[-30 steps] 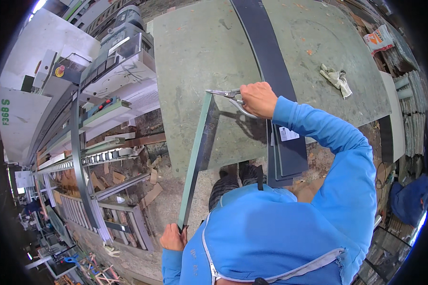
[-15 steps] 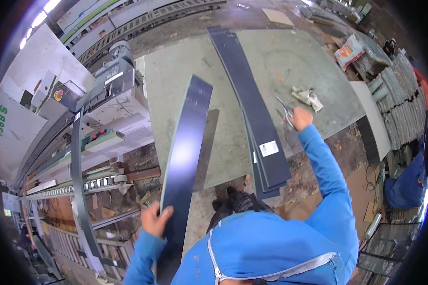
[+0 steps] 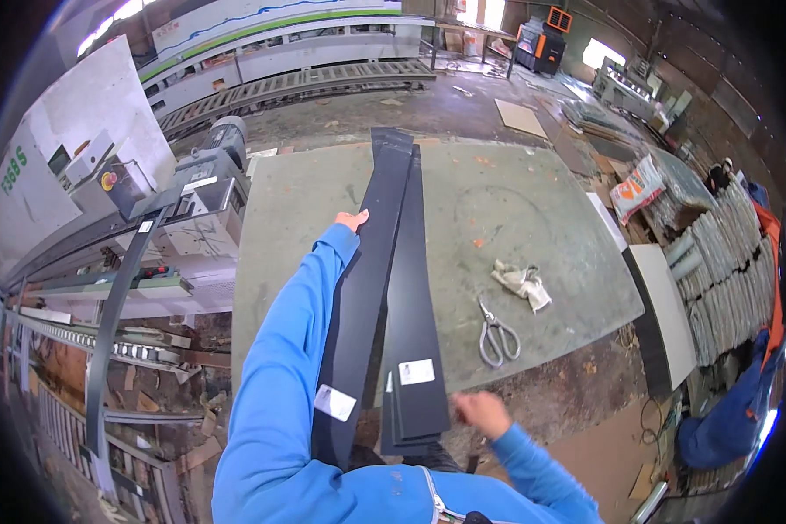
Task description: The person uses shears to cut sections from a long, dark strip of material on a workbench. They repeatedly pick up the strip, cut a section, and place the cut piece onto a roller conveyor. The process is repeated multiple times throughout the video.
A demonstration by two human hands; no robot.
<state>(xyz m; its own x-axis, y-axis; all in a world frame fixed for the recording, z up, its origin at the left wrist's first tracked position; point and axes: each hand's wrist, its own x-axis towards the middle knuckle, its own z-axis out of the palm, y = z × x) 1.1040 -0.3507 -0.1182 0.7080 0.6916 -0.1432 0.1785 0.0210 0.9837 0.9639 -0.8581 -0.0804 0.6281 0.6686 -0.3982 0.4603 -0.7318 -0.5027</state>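
My left hand (image 3: 352,219) grips the edge of a long dark strip panel (image 3: 354,306) with a white label, lying lengthwise on the greenish worktable (image 3: 279,201). Beside it, overlapping at the far end, lies a stack of dark strips (image 3: 410,297), also labelled. My right hand (image 3: 485,414) is low at the stack's near right end, fingers partly curled and blurred; whether it holds anything is unclear. Metal scissors (image 3: 499,336) and a crumpled white glove (image 3: 520,284) rest on the table to the right.
A machine with motor and red button (image 3: 196,188) stands left, beside metal rails (image 3: 113,332). At right are an orange-and-white sack (image 3: 637,188), stacked wrapped bundles (image 3: 716,271), a leaning board (image 3: 659,314) and blue cloth (image 3: 720,428). A long machine (image 3: 279,44) stands behind.
My right hand has let go of the scissors, now lying on the table, and moved down. My left hand has moved far forward with the dark strip, which now lies against the stack.
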